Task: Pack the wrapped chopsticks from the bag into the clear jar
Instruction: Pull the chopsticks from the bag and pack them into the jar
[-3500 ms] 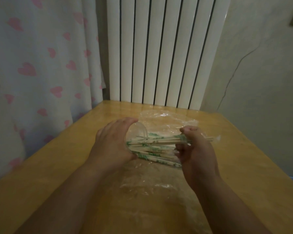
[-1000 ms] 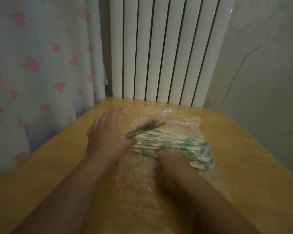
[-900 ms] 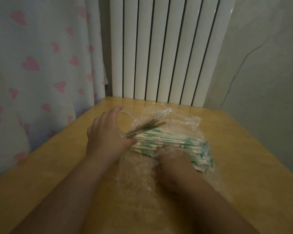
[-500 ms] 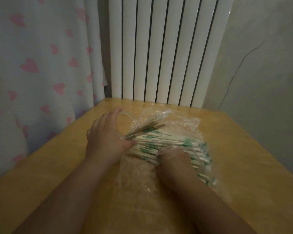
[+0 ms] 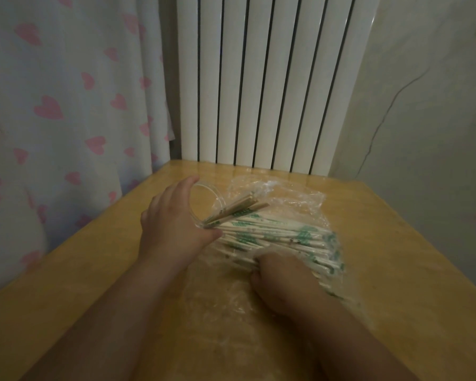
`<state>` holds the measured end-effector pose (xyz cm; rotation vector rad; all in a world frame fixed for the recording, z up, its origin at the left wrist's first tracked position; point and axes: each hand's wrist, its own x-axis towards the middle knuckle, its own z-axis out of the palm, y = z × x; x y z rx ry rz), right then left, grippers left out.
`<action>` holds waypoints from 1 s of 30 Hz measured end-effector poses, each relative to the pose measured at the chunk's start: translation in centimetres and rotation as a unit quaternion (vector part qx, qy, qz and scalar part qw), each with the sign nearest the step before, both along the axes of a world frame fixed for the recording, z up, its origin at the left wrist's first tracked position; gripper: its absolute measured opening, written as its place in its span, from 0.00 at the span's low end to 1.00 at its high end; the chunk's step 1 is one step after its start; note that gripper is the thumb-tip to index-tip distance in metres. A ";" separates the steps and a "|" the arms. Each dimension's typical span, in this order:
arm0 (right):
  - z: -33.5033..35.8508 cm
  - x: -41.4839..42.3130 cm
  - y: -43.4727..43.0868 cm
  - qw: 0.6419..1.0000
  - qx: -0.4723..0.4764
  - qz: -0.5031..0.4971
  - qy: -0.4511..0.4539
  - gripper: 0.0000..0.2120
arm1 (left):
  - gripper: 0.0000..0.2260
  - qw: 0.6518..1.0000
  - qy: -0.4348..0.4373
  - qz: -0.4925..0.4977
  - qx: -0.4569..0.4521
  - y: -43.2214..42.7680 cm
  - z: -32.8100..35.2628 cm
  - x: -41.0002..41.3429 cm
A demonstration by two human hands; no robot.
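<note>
Left hand (image 5: 171, 229) grips tilted clear jar (image 5: 210, 198); right hand (image 5: 279, 277) seemingly grasps green-printed chopsticks (image 5: 283, 234).

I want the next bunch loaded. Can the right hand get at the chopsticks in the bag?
Probably yes: the right hand lies against the chopsticks inside the bag, only loose plastic around it. The left hand holds the jar.
</note>
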<state>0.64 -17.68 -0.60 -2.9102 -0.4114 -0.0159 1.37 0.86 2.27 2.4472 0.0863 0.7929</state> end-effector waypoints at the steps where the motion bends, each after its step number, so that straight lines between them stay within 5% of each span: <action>1: 0.3 -0.2 0.0 1.000 0.001 -0.003 0.003 0.10 | 0.46 1.000 -0.001 0.000 0.000 0.0 0.0 0.0; 11: 3.7 -2.9 -0.6 0.997 -0.025 0.064 -0.041 0.02 | 0.45 1.000 -0.009 0.004 0.000 0.0 -0.1 0.0; 17: 4.9 -4.3 -0.5 0.992 -0.052 0.051 -0.105 0.11 | 0.46 1.000 -0.003 0.006 0.001 0.0 0.0 0.1; 30: 6.6 -4.9 -1.3 0.927 0.004 0.043 -0.372 0.15 | 0.40 1.000 -0.010 -0.017 0.001 0.2 -0.3 0.2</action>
